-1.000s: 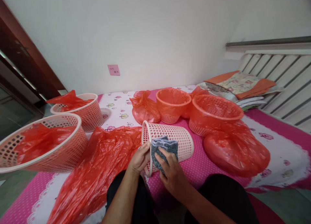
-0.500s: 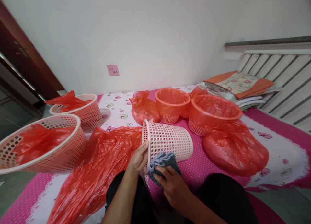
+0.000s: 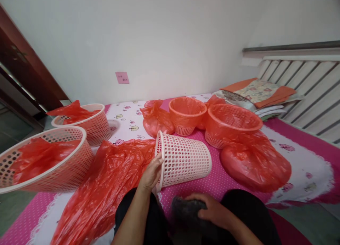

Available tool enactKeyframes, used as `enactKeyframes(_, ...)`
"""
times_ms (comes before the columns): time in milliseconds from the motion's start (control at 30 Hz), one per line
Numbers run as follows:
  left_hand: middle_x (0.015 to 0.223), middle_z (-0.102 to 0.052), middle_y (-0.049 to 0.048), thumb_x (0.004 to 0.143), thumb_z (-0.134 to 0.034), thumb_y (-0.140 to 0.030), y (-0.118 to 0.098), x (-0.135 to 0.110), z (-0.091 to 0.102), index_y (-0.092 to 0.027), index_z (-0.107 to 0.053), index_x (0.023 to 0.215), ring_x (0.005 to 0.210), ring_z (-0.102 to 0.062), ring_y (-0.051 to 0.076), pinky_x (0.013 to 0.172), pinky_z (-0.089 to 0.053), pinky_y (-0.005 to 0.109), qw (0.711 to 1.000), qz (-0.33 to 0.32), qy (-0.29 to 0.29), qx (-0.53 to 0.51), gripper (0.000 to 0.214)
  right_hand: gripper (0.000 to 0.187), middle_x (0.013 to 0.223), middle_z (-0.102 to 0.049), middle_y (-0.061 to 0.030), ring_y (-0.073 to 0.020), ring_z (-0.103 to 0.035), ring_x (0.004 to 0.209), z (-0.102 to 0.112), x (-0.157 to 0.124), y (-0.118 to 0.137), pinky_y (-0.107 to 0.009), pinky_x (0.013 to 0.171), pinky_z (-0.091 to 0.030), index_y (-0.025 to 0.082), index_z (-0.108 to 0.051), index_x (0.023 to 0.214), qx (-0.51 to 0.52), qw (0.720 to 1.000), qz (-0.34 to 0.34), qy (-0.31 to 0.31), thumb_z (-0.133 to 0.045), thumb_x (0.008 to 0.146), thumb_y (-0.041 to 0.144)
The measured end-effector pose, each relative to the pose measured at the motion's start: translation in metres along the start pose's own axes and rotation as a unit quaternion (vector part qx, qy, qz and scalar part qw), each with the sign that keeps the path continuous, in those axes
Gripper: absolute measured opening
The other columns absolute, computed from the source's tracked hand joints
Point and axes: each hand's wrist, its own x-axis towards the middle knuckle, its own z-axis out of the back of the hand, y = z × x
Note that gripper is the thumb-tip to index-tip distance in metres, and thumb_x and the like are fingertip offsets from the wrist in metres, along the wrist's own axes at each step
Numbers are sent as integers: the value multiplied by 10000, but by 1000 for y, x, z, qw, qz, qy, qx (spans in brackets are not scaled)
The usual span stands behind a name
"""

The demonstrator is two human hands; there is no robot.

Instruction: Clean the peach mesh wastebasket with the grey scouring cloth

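A pale pink perforated plastic basket [image 3: 186,158] lies on its side on the pink dotted cloth, its mouth facing left. My left hand [image 3: 152,172] grips its rim, thumb on the outside. Below the basket, over my lap, my right hand [image 3: 212,209] is closed around a dark grey cloth [image 3: 187,207], blurred by motion and apart from the basket. To the left of my left hand a crumpled red plastic bag [image 3: 111,181] is spread out.
Two pink baskets with red bags inside, a near one [image 3: 63,167] and a far one [image 3: 97,126], stand left. Two bag-lined baskets, a smaller one [image 3: 184,129] and a larger one [image 3: 216,140], stand behind. Folded fabrics [image 3: 261,90] lie by the white railing [image 3: 310,96].
My right hand has drawn the cloth off the basket's side, down and to the right toward my lap. My left hand still grips the rim, and the basket has hardly moved.
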Motion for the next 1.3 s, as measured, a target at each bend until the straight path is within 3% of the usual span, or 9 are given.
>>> enactKeyframes(167,1162,-799,154,854,-812,-402,5,-3,-1,-136,-766,1167,1091,-733,328,1035,-511,468,996,34,-16,83,413,543,1133,-819,-106,-344,-777,1025,56,-41,-6,-506,956,-589,244,-807,1150,215,959,-98,-156,-722,634,390)
enactKeyframes(300,1115,-805,140,794,-854,-413,7,-5,-4,-144,-777,1136,1023,-732,314,972,-527,442,992,60,-13,109,442,513,1111,-817,-136,-362,-780,1026,99,-59,-1,-524,944,-606,243,-806,1121,244,906,-69,-338,-756,641,416)
enactKeyframes(400,1087,-803,135,770,-859,-383,9,-5,-1,-143,-775,1142,1026,-719,314,971,-517,444,992,59,-16,113,451,547,1182,-796,-131,-355,-765,1078,119,-55,16,-516,966,-607,245,-763,1230,176,873,4,-456,-740,727,459)
enactKeyframes(533,1118,-791,129,759,-838,-336,12,-4,5,-151,-764,1180,1060,-696,309,1002,-492,442,990,51,-20,129,466,588,1314,-746,-109,-339,-703,1212,124,-29,38,-539,1114,-516,249,-691,1365,-43,826,61,-559,-719,828,488)
enactKeyframes(600,1119,-790,121,755,-817,-317,14,-3,8,-159,-760,1195,1075,-688,311,996,-491,435,989,51,-19,138,471,609,1411,-691,-134,-346,-647,1308,118,-8,38,-564,1174,-456,228,-659,1411,-142,825,80,-541,-681,872,511)
enactKeyframes(700,1084,-794,113,732,-794,-302,16,-3,10,-160,-760,1183,1070,-685,317,995,-490,443,988,52,-19,147,474,658,1588,-534,-177,-371,-496,1478,108,24,23,-587,1226,-392,199,-649,1410,-244,881,92,-394,-721,839,519)
enactKeyframes(767,1079,-794,108,715,-780,-280,16,-3,10,-162,-761,1171,1060,-687,318,1008,-486,455,987,54,-18,149,471,717,1660,-432,-195,-369,-411,1539,102,41,8,-597,1245,-362,187,-590,1471,-284,889,84,-349,-746,835,478)
enactKeyframes(1067,1028,-797,85,699,-738,-219,13,-3,4,-169,-786,1102,1011,-690,310,997,-480,450,988,55,-14,146,409,764,1633,-457,-219,-372,-442,1517,109,53,-18,-643,1214,-393,175,-394,1617,-396,829,116,-377,-653,918,343)
enactKeyframes(1300,1135,-796,99,734,-752,-239,14,-3,10,-175,-789,1123,1111,-673,331,1048,-468,470,982,52,-27,181,396,580,1519,-586,-217,-352,-553,1422,114,61,-11,-615,1187,-447,112,-544,1506,-445,800,132,-381,-514,940,233)
